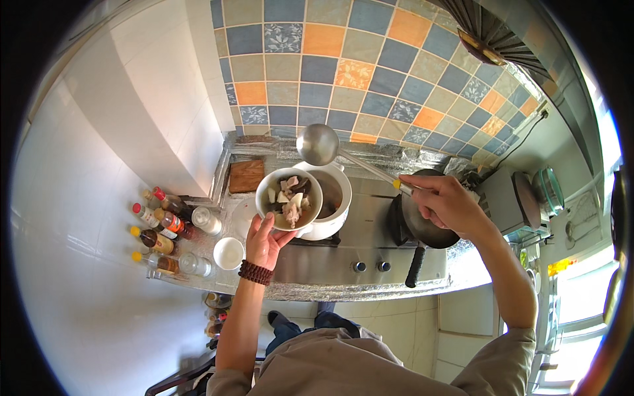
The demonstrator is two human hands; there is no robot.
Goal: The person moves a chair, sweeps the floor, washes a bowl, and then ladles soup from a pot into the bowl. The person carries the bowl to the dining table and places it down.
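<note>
My left hand (pixel 267 242) holds a white bowl (pixel 261 198) by its near rim, thumb on the edge and fingers beneath. Chunks of meat, pale pieces and dark pieces (pixel 292 198) lie in broth inside it. Behind and to the right of the bowl, partly covered by it, a white lidless pot (pixel 345 210) with liquid sits on the gas stove (pixel 371 232). My right hand (pixel 443 203) grips the handle of a steel ladle (pixel 318 144). The ladle's round head is raised above the far side of the pot, and I cannot tell whether it carries anything.
A black-handled wok (pixel 431 222) occupies the right burner. Several sauce bottles (pixel 166 222), glass jars (pixel 205 220) and a small white bowl (pixel 229 253) stand on the left counter (pixel 198 284). A wooden board (pixel 246 176) lies near the tiled wall (pixel 322 69). Glass dishes (pixel 547 190) are stacked at right.
</note>
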